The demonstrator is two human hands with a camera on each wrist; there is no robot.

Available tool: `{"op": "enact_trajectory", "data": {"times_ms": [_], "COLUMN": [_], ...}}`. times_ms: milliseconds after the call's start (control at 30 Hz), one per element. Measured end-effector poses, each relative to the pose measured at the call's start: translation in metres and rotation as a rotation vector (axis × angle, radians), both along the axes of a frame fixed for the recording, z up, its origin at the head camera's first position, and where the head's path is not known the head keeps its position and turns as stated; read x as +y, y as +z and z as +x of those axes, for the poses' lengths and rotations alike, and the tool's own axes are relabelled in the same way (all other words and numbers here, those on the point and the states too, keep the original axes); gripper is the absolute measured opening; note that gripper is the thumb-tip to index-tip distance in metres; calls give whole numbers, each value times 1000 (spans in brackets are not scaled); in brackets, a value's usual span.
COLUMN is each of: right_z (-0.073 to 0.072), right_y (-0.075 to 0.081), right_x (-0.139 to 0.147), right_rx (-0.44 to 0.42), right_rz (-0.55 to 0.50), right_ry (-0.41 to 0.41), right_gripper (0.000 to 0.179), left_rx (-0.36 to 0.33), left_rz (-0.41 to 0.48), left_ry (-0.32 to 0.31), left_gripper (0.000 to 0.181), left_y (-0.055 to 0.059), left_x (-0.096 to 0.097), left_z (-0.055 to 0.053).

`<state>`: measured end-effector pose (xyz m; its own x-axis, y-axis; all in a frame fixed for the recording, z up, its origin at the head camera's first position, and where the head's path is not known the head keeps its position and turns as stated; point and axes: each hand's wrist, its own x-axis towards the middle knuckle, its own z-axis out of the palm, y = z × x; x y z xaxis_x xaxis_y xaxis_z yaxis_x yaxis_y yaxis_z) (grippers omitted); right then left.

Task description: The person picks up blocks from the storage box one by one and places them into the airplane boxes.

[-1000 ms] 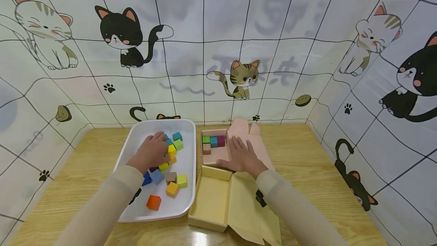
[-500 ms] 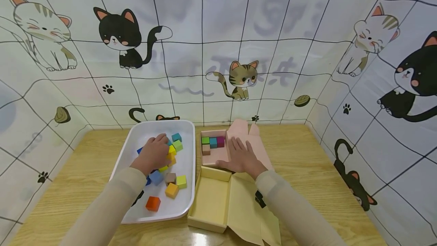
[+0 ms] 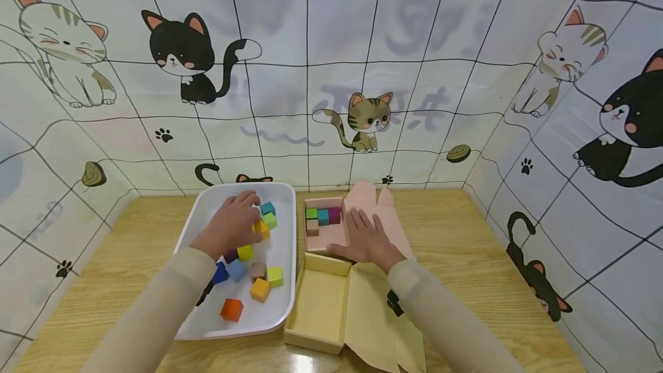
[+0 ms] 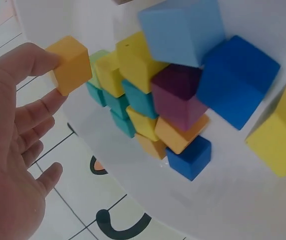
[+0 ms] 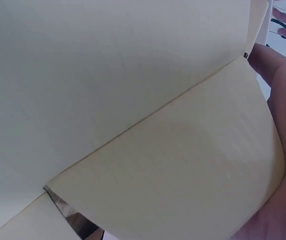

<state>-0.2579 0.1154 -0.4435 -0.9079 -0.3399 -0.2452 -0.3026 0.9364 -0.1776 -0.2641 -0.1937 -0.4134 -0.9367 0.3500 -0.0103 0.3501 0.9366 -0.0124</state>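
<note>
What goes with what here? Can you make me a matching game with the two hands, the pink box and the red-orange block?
Things:
1. Left hand
2. Right hand
3. Pink box
4. Red-orange block

What fits:
A. Has four blocks showing inside
B. Has its fingers out straight over the pink lid
C. Lies in the white tray, at the end nearest the person
D. Pinches a yellow-orange block

Right pairs: 1-D, 2-B, 3-A, 4-C
</note>
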Motion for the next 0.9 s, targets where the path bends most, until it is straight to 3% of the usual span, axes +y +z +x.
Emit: {"op": "enact_trajectory", "data": {"times_ms": [233, 500, 900], "right_z": [1, 0, 0], "right_y": [0, -1, -1], "right_x": [0, 2, 1], "right_rx": [0, -5, 7], "right_rz": [-2, -2, -4], "right_ry": [4, -3, 4], "right_gripper": [98, 99, 98], "left_rx": [44, 82, 106], "left_rz": [49, 101, 129], "left_ry": [-6, -47, -103], "left_gripper": [24, 25, 26], "left_y": [16, 30, 33], "left_x": [0, 14, 49], "left_z": [-5, -5, -12]}}
